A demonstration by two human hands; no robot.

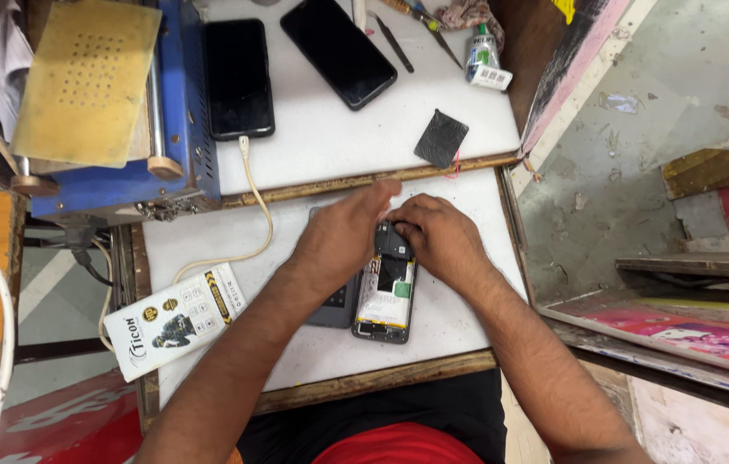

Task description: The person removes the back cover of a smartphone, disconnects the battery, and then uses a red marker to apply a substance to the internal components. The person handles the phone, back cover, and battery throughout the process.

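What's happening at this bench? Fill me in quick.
A person has an opened phone lying back-up on the white worktop, its insides exposed. Both hands work at its top end: the left hand rests over the upper left, and the right hand presses its fingers onto the top edge. A dark panel lies partly under the left wrist. On the table behind, two dark phones lie face up, one plugged into a cream cable.

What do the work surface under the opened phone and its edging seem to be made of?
The work surface looks like white laminate, matte and scuffed, though painted board is possible. Its edging seems to be bare wood: brown, grainy and worn. The opened phone lies on it.
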